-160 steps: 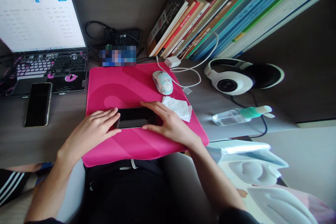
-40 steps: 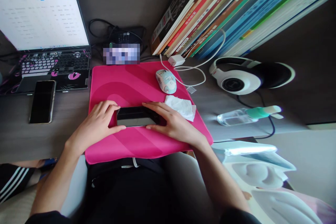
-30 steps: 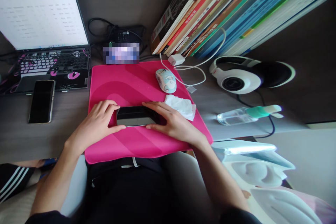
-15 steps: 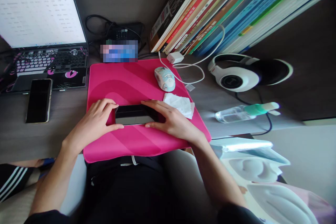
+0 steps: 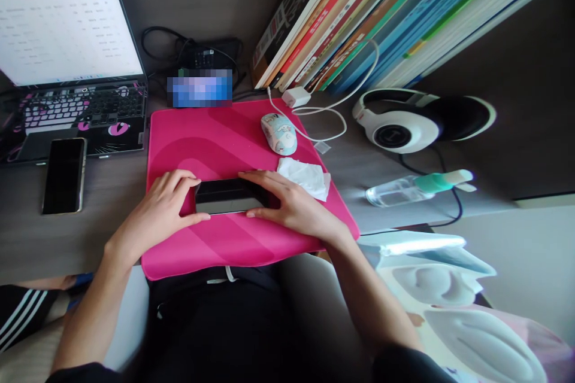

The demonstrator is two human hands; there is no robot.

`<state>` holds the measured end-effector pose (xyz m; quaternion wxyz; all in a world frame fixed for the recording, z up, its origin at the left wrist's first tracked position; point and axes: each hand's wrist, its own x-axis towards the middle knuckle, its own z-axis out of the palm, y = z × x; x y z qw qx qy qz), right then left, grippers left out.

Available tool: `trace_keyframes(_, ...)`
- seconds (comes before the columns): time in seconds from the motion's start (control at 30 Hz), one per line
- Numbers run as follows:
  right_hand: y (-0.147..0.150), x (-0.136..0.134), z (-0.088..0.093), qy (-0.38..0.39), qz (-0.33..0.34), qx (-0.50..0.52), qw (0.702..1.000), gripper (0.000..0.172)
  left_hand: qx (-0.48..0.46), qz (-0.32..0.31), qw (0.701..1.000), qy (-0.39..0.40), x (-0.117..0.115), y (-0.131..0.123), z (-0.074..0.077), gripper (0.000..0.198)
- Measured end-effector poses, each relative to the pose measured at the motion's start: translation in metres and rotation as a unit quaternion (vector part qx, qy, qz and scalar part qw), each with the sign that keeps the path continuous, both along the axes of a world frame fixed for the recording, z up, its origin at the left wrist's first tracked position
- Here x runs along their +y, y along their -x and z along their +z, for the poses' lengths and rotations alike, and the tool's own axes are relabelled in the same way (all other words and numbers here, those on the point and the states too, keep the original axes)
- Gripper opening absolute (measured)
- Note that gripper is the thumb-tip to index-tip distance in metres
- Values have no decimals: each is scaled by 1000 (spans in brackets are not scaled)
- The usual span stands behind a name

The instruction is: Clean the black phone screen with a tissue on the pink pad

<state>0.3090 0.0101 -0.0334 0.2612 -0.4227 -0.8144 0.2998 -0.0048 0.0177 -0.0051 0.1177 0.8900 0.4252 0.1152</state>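
Note:
A dark-screened smartphone lies sideways on the pink desk mat. My left hand grips its left end, thumb along the near edge and fingers at the far corner. At the right end my right hand holds it the same way, thumb near and fingers over the far edge. Both palms rest low by the mat. Just beyond my right hand sits a crumpled white tissue. Farther back is a light-blue patterned mouse.
An open laptop stands at left, a second phone before it. A white charger with its cable, leaning books, headphones and a clear spray bottle lie toward the right. Another person's striped clothing shows lower left.
The view has shifted slightly, so desk items appear a little farther left. Both hands keep the same hold on the smartphone, which has not visibly moved on the mat.

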Motion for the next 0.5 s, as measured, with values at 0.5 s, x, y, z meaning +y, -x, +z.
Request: trace_keyframes(0.5, -1, 1, -2, -7, 2, 9, 1000, 71, -17, 8, 1000, 9, 1, 0, -1, 56)
